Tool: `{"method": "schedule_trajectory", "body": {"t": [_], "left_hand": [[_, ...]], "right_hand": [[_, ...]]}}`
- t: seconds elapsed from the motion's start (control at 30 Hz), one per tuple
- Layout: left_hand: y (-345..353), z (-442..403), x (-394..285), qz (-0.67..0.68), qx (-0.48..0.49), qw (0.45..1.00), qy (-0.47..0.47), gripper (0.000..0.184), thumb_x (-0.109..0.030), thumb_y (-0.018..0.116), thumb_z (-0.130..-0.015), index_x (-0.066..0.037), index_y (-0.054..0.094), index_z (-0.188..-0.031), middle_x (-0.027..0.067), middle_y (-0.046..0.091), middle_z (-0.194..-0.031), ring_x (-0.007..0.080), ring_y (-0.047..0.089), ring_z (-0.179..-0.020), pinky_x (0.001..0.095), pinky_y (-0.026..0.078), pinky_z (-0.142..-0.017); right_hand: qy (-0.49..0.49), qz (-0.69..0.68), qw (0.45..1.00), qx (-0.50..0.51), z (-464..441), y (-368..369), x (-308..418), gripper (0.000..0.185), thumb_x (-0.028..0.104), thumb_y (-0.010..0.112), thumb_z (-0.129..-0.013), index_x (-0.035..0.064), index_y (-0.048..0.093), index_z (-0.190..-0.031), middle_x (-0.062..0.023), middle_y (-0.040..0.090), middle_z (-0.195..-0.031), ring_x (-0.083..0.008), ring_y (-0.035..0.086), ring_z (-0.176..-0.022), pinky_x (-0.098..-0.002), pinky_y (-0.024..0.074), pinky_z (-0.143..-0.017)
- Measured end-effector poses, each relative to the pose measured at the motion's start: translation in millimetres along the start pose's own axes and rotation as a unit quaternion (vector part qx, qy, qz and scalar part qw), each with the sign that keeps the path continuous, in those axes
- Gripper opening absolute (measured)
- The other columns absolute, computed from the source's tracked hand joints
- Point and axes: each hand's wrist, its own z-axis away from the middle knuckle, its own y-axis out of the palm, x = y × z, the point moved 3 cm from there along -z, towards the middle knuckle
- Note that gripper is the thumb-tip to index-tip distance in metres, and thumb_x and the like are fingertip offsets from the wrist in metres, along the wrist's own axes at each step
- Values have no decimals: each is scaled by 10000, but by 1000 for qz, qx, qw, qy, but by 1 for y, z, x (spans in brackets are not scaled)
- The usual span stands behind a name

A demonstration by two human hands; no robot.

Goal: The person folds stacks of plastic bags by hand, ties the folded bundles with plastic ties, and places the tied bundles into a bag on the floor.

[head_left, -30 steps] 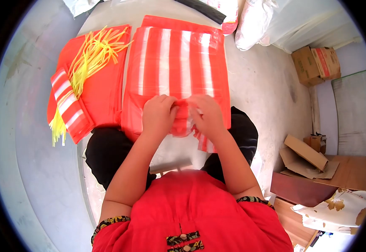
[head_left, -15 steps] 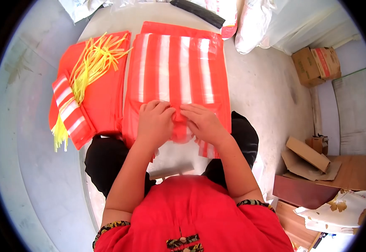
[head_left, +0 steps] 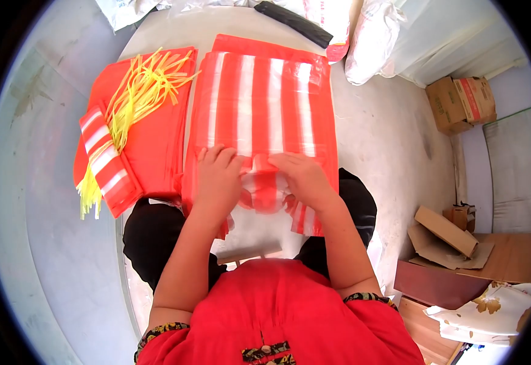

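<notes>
A stack of red-and-white striped plastic bags (head_left: 260, 103) lies in front of me, its cut handle end hanging over the near table edge. My left hand (head_left: 220, 179) is at the left of that end, fingers bent over the top bag. Opposite it, my right hand (head_left: 305, 179) has its fingers curled on the same bag, thumb side inward. Between them the film is gathered and wrinkled; the fingertips are partly hidden by it. To the left lies a red stack of bags (head_left: 156, 140), bearing yellow strips (head_left: 140, 91) and a rolled striped bundle (head_left: 108, 159).
The pale table (head_left: 174, 33) holds a black roll (head_left: 294, 24) at its far side, beside white sacks (head_left: 373, 39). A cardboard box (head_left: 460, 103) stands at the right wall. Flattened cardboard (head_left: 448, 237) rests on a brown cabinet (head_left: 521, 252).
My hands have moved a little farther apart. More of the striped film now shows between them at the near end. The whole view has shifted slightly.
</notes>
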Motion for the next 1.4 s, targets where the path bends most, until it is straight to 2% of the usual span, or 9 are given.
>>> {"method": "schedule_trajectory", "body": {"t": [0.13, 0.23, 0.3, 0.43, 0.7, 0.8, 1.0, 1.1, 1.4], "left_hand": [[-7, 5, 16, -30, -28, 999, -29, 349, 59, 647, -770, -36, 716, -1099, 111, 712, -1193, 392, 591, -1270, 532, 428, -1129], [-20, 7, 22, -10, -39, 999, -14, 291, 32, 667, -806, -34, 718, -1085, 127, 736, -1097, 389, 657, -1174, 494, 503, -1039], [-39, 10, 20, 47, 42, 996, -70, 255, -4, 692, -853, -32, 721, -1105, 133, 743, -1032, 360, 699, -1063, 450, 542, -945], [-53, 26, 26, 178, 55, 965, -182, 215, -114, 737, -910, -46, 733, -1114, 131, 722, -875, 317, 725, -860, 410, 561, -752], [-56, 34, 40, 220, 59, 943, -245, 314, -111, 704, -956, -69, 705, -1267, 146, 722, -896, 316, 712, -840, 392, 558, -769], [-48, 34, 42, 220, 45, 942, -249, 308, -103, 686, -969, -73, 701, -1275, 142, 715, -895, 314, 706, -834, 394, 553, -770], [-40, 33, 43, 199, 36, 937, -285, 247, -98, 653, -991, -67, 673, -1235, 131, 703, -884, 312, 693, -814, 399, 537, -746], [-38, 34, 45, 196, 19, 933, -303, 187, -98, 651, -992, -54, 645, -1174, 126, 701, -879, 309, 690, -804, 395, 534, -737], [-23, 43, 58, 252, -8, 918, -305, 144, -126, 689, -984, -34, 597, -1043, 118, 667, -831, 267, 656, -754, 382, 519, -709]], "right_hand": [[39, -15, 999, 15, 1, -5, 1, 402, -85, 606, -897, 65, 709, -1257, -161, 741, -1174, -348, 719, -1052, -411, 597, -899], [135, -52, 986, 85, -1, -22, 17, 328, -28, 584, -969, 65, 701, -1261, -173, 742, -1093, -338, 727, -988, -401, 591, -852], [231, -104, 953, 169, -6, -41, 33, 275, 28, 576, -1012, 60, 697, -1257, -184, 738, -1036, -338, 725, -955, -400, 579, -835], [202, -88, 965, 142, -2, -47, 22, 224, 137, 593, -1031, 42, 695, -1206, -196, 726, -998, -355, 710, -937, -413, 556, -825], [199, -84, 967, 138, -30, -24, -6, 250, 194, 620, -1006, 15, 709, -1156, -209, 719, -999, -378, 689, -945, -427, 545, -852], [236, -128, 957, 106, -30, -14, -24, 237, 141, 663, -1008, 16, 693, -1207, -111, 718, -945, -204, 662, -861, -336, 537, -818], [277, -159, 948, 8, 2, -30, -30, 463, 125, 676, -999, 31, 586, -1443, -69, 704, -1079, -169, 657, -960, -330, 537, -896], [294, -171, 940, -16, 34, -35, -40, 547, 179, 686, -970, 67, 556, -1489, -163, 698, -1218, -272, 683, -1106, -386, 531, -973], [248, -232, 940, -29, 65, -43, -33, 428, 45, 647, -965, 65, 630, -1392, -117, 670, -1280, -264, 648, -1176, -362, 519, -977]]}}
